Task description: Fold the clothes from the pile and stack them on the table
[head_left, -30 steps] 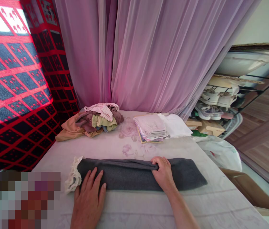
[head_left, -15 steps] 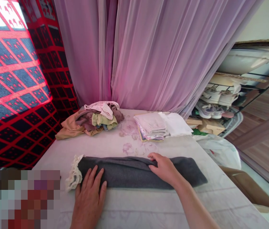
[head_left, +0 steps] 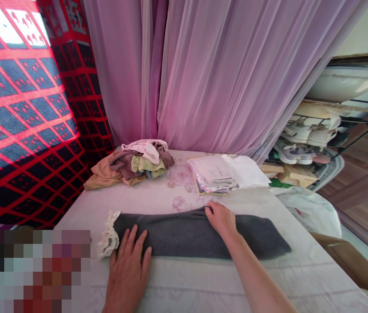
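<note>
A dark grey garment with a white lace hem at its left end lies folded into a long strip across the table. My left hand lies flat and open on the strip's near left part, fingers spread. My right hand rests on the strip's far edge near the middle, fingers curled over the fold and pressing the cloth.
A heap of unfolded clothes sits at the table's back left. A stack of folded white cloths stands at the back right. Purple curtains hang behind. A rack with shoes is to the right.
My right hand has pushed the grey garment's upper edge away from me, flattening the bunched fold. My left hand has stayed flat on the left end.
</note>
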Demonstrator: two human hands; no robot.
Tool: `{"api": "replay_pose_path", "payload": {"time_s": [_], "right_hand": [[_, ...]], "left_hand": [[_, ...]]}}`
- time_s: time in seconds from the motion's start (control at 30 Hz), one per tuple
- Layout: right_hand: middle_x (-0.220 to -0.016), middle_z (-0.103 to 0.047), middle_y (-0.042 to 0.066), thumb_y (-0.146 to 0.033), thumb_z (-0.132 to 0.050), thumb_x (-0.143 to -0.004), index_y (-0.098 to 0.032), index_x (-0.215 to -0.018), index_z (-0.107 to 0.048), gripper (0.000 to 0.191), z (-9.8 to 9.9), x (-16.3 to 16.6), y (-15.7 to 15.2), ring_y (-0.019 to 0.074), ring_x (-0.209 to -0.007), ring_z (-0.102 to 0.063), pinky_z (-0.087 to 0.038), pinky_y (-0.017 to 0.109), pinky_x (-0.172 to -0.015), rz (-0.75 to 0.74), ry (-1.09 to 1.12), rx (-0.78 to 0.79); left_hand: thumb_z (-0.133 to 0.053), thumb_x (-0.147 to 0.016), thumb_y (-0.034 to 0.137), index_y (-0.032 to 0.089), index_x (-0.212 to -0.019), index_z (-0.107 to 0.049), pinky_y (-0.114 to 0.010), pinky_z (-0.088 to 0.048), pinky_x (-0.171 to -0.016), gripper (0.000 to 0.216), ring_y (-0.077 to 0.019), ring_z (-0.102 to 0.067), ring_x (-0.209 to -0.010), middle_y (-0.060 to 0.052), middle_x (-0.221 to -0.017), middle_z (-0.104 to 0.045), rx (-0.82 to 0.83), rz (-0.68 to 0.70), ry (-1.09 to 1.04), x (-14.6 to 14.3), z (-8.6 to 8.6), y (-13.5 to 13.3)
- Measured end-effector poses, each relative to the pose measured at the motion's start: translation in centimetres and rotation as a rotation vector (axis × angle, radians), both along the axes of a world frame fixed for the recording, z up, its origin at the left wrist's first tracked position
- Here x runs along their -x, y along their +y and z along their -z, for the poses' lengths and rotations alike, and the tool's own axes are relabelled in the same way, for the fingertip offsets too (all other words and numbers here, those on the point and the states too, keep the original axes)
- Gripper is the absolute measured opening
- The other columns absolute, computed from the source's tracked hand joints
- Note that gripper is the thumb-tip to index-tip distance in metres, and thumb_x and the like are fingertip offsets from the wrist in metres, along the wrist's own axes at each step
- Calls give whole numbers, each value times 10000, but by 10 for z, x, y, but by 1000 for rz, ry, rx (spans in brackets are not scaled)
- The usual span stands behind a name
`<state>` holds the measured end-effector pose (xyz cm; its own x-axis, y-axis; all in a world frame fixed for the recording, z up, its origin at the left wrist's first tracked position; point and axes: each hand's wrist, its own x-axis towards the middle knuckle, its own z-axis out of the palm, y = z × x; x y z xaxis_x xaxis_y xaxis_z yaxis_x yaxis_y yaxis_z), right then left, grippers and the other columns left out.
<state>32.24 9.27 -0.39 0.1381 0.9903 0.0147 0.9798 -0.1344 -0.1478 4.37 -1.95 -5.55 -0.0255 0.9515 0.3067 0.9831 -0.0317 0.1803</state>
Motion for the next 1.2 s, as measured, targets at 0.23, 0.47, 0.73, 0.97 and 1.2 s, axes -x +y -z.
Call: {"api": "replay_pose_path", "payload": {"time_s": [0.23, 0.47, 0.73, 0.97, 1.2], "right_hand": [[-916, -703, 64, -267, -396, -911, -206, -900, -676, 287, 7, -5, -2, 202, -837, -630, -429, 293, -726, -27, 101, -209], [-1122, -678, 86, -317, -375, -965, -218, -1056, -690, 342, 14, 25, -46, 206, -1086, -573, -397, 361, -985, -462, 190, -409], [-1533, -349, 47, -443, -389, -952, -321, -1369, -496, 447, 29, 49, -50, 272, -1411, -271, -182, 587, -1114, -462, 43, -64], [-1579, -231, 58, -430, -336, -963, -292, -1477, -331, 533, 29, 50, -49, 272, -1444, -185, -147, 597, -1119, -463, -38, -8], [-1585, -212, 62, -433, -316, -963, -291, -1476, -337, 532, 21, 56, -43, 267, -1450, -160, -117, 594, -1119, -438, -46, 90]], "left_hand": [[-362, -935, 328, 228, -1285, -595, -500, -398, -1014, 433, -285, -376, -1369, -82, -1459, -470, 40, -13, -3, -2, -5, 1], [-329, -950, 328, 226, -1296, -586, -501, -402, -1002, 442, -287, -371, -1371, -85, -1473, -450, 38, -31, 10, -4, -5, 1], [-375, -940, 326, 254, -1318, -568, -494, -394, -1021, 431, -289, -351, -1383, -72, -1487, -433, 81, -20, -19, -1, -1, 4], [-401, -934, 339, 245, -1308, -577, -514, -380, -1029, 424, -328, -312, -1403, -114, -1522, -369, 79, -41, -51, -3, 0, 4], [-459, -907, 327, 226, -1309, -573, -511, -348, -1062, 430, -334, -325, -1393, -118, -1499, -406, 73, -61, -98, -6, -9, 5]]}}
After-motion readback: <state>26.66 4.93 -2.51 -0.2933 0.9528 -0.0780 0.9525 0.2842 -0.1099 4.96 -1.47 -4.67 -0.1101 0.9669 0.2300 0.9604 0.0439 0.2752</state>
